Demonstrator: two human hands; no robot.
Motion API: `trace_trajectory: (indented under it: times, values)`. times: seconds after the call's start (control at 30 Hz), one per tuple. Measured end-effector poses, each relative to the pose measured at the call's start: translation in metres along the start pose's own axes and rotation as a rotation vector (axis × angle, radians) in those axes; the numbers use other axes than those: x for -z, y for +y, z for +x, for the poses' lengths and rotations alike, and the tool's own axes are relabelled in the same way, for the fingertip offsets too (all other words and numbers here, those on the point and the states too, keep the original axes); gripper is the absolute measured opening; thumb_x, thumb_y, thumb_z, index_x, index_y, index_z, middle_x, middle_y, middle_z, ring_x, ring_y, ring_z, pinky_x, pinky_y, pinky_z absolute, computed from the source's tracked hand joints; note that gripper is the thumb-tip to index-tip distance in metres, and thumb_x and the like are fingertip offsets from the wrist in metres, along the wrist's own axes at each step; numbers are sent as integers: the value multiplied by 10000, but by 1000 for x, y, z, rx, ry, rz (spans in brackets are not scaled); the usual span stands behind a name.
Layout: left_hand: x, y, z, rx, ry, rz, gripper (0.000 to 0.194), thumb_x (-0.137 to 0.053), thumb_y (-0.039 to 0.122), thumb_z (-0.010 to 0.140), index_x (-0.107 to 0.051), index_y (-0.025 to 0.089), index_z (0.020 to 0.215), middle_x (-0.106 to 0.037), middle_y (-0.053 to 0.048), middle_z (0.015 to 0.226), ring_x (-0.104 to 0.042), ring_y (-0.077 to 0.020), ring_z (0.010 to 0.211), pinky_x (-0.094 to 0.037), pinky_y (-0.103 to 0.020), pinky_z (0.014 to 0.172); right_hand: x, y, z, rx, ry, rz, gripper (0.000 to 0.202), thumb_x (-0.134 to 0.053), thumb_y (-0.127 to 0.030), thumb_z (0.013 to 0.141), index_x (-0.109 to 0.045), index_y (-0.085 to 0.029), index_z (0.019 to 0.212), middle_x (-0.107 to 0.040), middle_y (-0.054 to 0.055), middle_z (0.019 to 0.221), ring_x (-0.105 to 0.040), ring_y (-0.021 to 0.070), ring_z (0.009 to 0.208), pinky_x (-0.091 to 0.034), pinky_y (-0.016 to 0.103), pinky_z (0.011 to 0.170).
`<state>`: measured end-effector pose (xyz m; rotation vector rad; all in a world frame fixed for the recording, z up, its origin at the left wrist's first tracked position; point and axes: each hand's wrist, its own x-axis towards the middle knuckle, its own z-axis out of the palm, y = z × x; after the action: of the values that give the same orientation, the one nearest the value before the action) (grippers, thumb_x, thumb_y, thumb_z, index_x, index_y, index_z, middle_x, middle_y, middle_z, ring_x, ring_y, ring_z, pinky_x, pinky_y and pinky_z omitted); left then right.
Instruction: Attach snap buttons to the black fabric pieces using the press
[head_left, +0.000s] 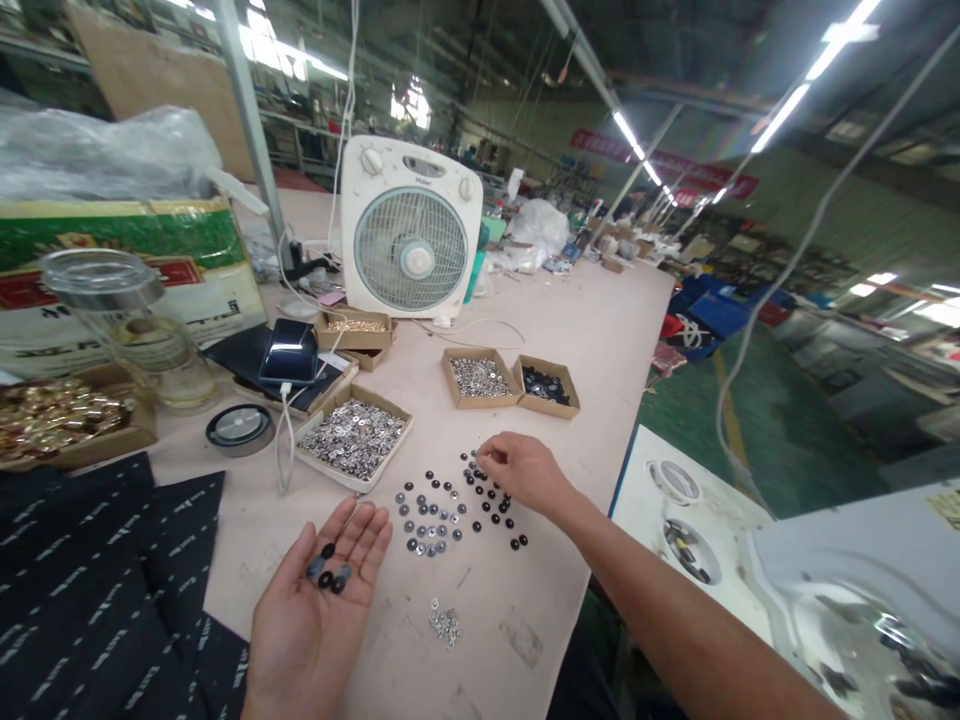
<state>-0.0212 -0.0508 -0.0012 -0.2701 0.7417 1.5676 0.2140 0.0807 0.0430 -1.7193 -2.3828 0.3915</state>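
Palm up, my left hand (322,600) holds several black and grey round snap pieces (326,579) on its slightly curled fingers. My right hand (521,470) reaches over the table, its fingers pinched at the upper edge of the scattered black snaps (496,519); whatever is between the fingertips is too small to make out. Left of those black pieces lie grey snaps (431,532) in loose rows. A small pile of silver pieces (445,623) sits nearer to me.
Cardboard trays of silver parts (352,438), (480,378) and black parts (546,386) stand beyond the hands. A white fan (412,230), phone (289,352), glass jar (154,350), tape roll (240,428) and dark printed fabric (97,590) are around. A white machine (847,580) is at right.
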Motion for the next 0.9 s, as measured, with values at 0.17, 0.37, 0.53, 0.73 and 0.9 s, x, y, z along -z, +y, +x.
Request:
trace_trajectory:
  times: [0.17,0.37,0.53,0.73,0.9]
  values:
    - [0,-1,0,-4,-2,9,327,-543,217,883,-641,68,1157,-618,-211,1230,-577,-331,1183,-553,-464,931,2,48,45,-229,158,-11,217,-589,-315,850,-721,-208,986,-722,44,942,-623,198,861,-442,290,736]
    - [-1,-1,0,6,28,19,328,-520,220,889,-649,84,1159,-639,-199,1195,-587,-314,1173,-553,-455,933,-15,68,73,-252,120,-23,195,-575,-308,843,-726,-210,918,-724,45,947,-624,199,862,-440,277,735]
    - [-3,1,-2,8,21,16,313,-516,211,884,-660,85,1132,-655,-189,1162,-597,-308,1159,-551,-453,938,-13,60,75,-246,106,-39,192,-534,-261,855,-701,-169,878,-714,82,931,-609,206,851,-414,270,720]
    - [-6,1,-3,9,20,2,301,-498,222,885,-672,83,1088,-672,-181,1111,-612,-302,1134,-554,-455,931,1,23,28,-65,-30,43,206,-521,-299,888,-678,-183,822,-704,42,894,-599,165,791,-403,246,670]
    - [-8,0,-5,12,26,-5,291,-494,214,885,-672,73,1067,-680,-185,1078,-627,-296,1109,-558,-449,924,1,-4,-25,102,-185,96,174,-516,-254,894,-660,-203,812,-668,21,879,-576,142,755,-391,238,653]
